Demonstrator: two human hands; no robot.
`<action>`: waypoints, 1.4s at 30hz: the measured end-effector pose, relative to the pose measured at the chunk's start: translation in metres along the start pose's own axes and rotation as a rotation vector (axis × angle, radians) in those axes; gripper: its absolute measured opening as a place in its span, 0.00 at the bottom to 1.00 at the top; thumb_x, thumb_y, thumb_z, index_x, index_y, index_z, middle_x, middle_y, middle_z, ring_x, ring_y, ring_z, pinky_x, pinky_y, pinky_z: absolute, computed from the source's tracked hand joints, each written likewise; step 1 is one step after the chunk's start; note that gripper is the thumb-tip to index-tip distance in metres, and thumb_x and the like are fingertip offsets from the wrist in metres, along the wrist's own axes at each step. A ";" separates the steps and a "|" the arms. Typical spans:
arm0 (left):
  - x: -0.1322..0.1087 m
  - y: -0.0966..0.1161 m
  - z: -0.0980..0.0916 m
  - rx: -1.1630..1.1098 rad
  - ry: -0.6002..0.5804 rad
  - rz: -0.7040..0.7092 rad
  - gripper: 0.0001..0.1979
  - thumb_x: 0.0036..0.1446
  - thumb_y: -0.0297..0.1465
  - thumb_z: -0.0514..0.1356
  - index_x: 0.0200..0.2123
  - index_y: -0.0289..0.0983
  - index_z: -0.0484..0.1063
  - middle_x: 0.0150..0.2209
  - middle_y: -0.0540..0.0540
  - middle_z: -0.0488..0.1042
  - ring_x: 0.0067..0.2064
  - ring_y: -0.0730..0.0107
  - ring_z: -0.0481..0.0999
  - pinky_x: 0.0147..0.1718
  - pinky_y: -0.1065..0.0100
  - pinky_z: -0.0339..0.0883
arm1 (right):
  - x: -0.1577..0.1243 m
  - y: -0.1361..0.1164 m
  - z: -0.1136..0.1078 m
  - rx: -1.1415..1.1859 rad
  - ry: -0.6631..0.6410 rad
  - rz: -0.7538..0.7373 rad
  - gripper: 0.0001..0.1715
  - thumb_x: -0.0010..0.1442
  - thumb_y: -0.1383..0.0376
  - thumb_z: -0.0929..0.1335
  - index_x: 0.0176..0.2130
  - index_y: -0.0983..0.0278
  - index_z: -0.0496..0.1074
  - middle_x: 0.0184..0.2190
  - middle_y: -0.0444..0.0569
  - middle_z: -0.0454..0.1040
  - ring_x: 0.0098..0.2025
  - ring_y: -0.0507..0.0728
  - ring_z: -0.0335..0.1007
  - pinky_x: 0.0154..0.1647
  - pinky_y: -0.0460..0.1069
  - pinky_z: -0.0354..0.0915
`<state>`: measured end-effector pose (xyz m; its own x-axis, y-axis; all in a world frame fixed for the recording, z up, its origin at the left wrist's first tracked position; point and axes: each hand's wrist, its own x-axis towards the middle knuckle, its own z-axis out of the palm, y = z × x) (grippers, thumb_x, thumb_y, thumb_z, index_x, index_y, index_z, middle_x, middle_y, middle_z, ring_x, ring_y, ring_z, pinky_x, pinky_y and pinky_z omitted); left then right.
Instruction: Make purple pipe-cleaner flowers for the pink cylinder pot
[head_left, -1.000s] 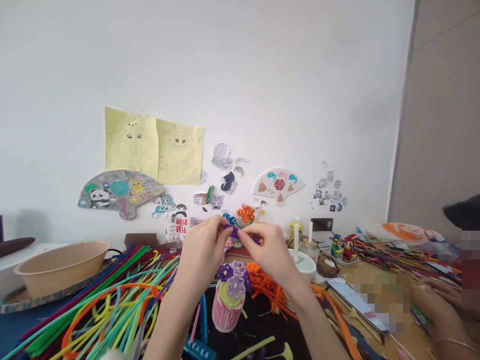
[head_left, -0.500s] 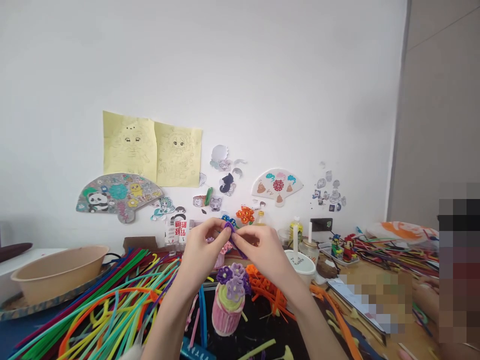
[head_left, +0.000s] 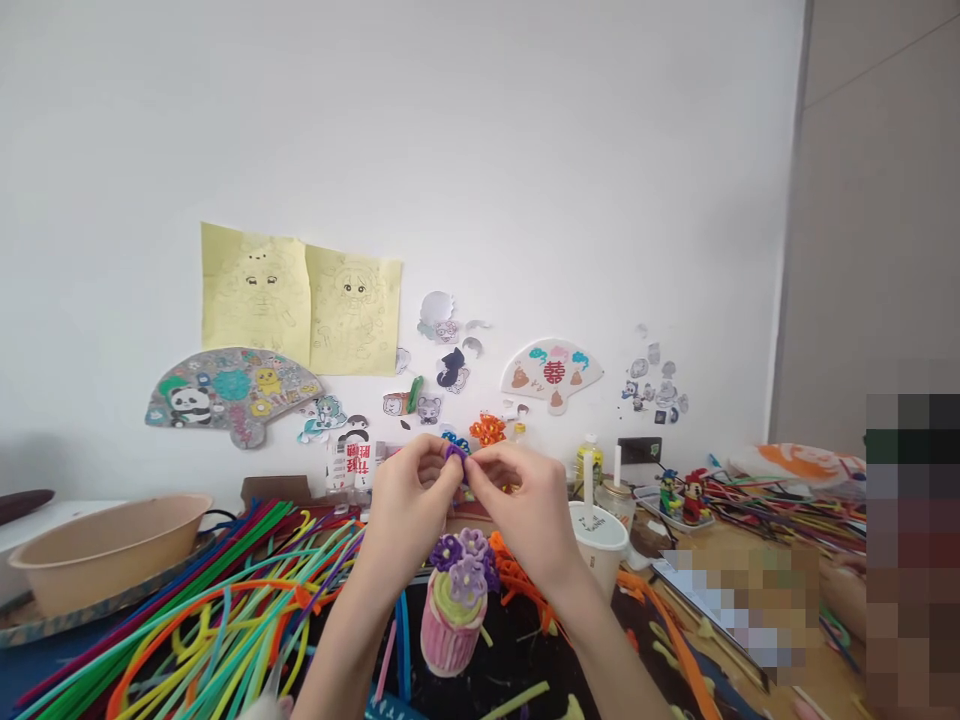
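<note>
Both hands meet at the middle, raised above the table, pinching a small purple pipe cleaner that looks bent into a loop. My left hand has thumb and forefinger closed on its left side; my right hand grips its right side the same way. Fingers cover much of the piece. Just below them stands a pink fluffy pot with a light green top and purple and lilac flowers. Orange pipe-cleaner pieces lie behind my right forearm.
Many coloured pipe cleaners spread across the left, beside a beige basin. A white lidded cup with a straw stands right of my hands. Farther right are a phone-like slab, more pipe cleaners and another person's hand, partly blurred.
Both hands still pinch the purple pipe cleaner, and its tail below the fingers shows less now. The view has shifted slightly, moving the scene a little left.
</note>
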<state>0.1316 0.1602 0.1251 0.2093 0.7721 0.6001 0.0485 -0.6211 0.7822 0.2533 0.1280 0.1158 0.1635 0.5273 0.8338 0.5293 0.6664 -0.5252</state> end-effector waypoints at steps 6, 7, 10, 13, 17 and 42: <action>-0.001 0.002 0.000 -0.135 -0.003 0.022 0.09 0.52 0.36 0.59 0.29 0.36 0.66 0.21 0.52 0.71 0.23 0.73 0.71 0.24 0.72 0.66 | -0.002 0.000 0.000 -0.081 0.077 -0.185 0.08 0.59 0.72 0.68 0.29 0.68 0.76 0.25 0.47 0.75 0.27 0.51 0.70 0.28 0.44 0.65; -0.001 0.002 0.001 -0.145 -0.003 0.026 0.09 0.52 0.36 0.59 0.29 0.36 0.66 0.21 0.52 0.71 0.23 0.74 0.70 0.24 0.72 0.66 | -0.002 0.001 0.000 -0.076 0.075 -0.200 0.08 0.59 0.72 0.67 0.29 0.68 0.76 0.26 0.47 0.75 0.27 0.51 0.70 0.28 0.44 0.65; -0.001 0.001 0.001 -0.140 -0.010 0.043 0.10 0.54 0.37 0.59 0.30 0.36 0.65 0.24 0.53 0.71 0.25 0.75 0.70 0.23 0.73 0.66 | -0.001 0.003 -0.001 -0.053 0.051 -0.225 0.08 0.60 0.72 0.67 0.30 0.68 0.75 0.26 0.47 0.74 0.27 0.50 0.69 0.28 0.44 0.64; -0.001 0.000 0.000 -0.115 -0.022 0.068 0.10 0.55 0.37 0.58 0.31 0.37 0.65 0.25 0.53 0.69 0.27 0.74 0.70 0.23 0.73 0.66 | -0.002 0.004 0.001 -0.066 0.061 -0.251 0.08 0.60 0.72 0.67 0.30 0.68 0.75 0.26 0.48 0.74 0.28 0.51 0.68 0.29 0.45 0.64; -0.002 0.001 -0.002 -0.139 -0.030 0.081 0.09 0.55 0.36 0.58 0.30 0.36 0.65 0.26 0.53 0.69 0.27 0.76 0.68 0.25 0.74 0.65 | -0.003 0.003 0.005 -0.078 0.125 -0.296 0.09 0.60 0.74 0.66 0.30 0.69 0.75 0.25 0.48 0.74 0.28 0.51 0.68 0.29 0.45 0.63; -0.001 0.001 -0.017 -0.126 -0.076 0.010 0.16 0.57 0.44 0.59 0.33 0.35 0.71 0.27 0.48 0.75 0.30 0.68 0.76 0.31 0.69 0.70 | 0.009 0.020 -0.010 0.347 -0.194 0.319 0.16 0.55 0.55 0.71 0.31 0.67 0.77 0.16 0.44 0.72 0.18 0.50 0.65 0.21 0.46 0.63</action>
<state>0.1149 0.1610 0.1279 0.2823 0.7507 0.5973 -0.0761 -0.6032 0.7940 0.2735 0.1406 0.1150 0.0971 0.7994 0.5929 0.1645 0.5746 -0.8017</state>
